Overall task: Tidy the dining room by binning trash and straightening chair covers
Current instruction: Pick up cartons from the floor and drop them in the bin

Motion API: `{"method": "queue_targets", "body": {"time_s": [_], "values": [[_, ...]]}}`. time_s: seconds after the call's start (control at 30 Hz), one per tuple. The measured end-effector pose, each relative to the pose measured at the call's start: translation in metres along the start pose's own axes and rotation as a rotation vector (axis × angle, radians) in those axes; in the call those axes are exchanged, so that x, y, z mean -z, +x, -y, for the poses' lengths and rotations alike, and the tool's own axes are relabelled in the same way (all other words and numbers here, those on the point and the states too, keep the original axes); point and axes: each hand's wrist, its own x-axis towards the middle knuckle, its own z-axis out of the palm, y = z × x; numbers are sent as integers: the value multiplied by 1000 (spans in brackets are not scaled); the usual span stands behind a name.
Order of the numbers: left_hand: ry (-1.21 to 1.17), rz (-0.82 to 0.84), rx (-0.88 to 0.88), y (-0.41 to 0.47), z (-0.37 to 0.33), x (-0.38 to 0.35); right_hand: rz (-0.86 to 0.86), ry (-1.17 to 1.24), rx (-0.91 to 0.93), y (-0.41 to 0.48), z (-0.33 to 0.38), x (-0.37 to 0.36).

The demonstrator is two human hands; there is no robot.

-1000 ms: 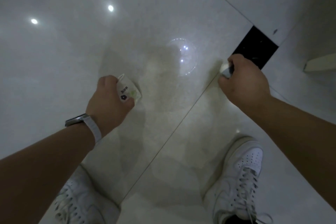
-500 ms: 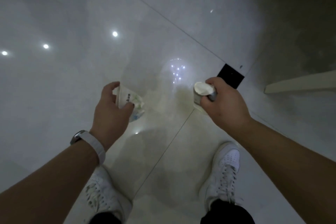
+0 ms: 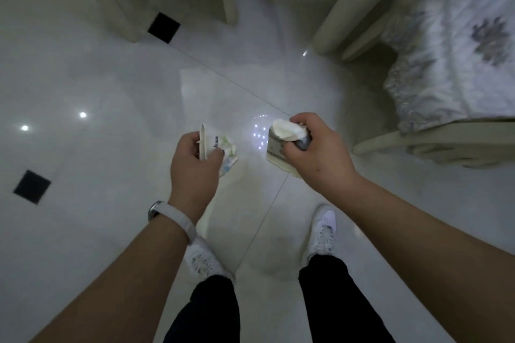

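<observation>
Head view: left hand (image 3: 195, 164) grips crumpled paper wrapper (image 3: 220, 147) over glossy tiled floor (image 3: 111, 92). Right hand (image 3: 317, 153) clutches wadded tissue and grey scrap (image 3: 287, 133). Covered chair (image 3: 451, 44) far right, well apart from both hands.

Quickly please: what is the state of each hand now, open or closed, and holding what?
Left hand: closed, holding a crumpled paper wrapper.
Right hand: closed, holding a grey container stuffed with white paper.
</observation>
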Motion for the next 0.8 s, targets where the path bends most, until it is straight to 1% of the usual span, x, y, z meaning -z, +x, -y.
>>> {"method": "queue_targets", "body": {"time_s": [0.2,0.4,0.6,0.8], "values": [[-100,20,-86,-43,-90,104,-81,-17,74,-68,123,33],[-175,-15,-138,-82,-150,216,-135,-1,126,-144,231,54],[-267,-63,-208,-119,-198,298,-171,55,207,-194,305,64],[-303,-102,-251,-135,-240,342,-177,94,297,-209,358,74]]}}
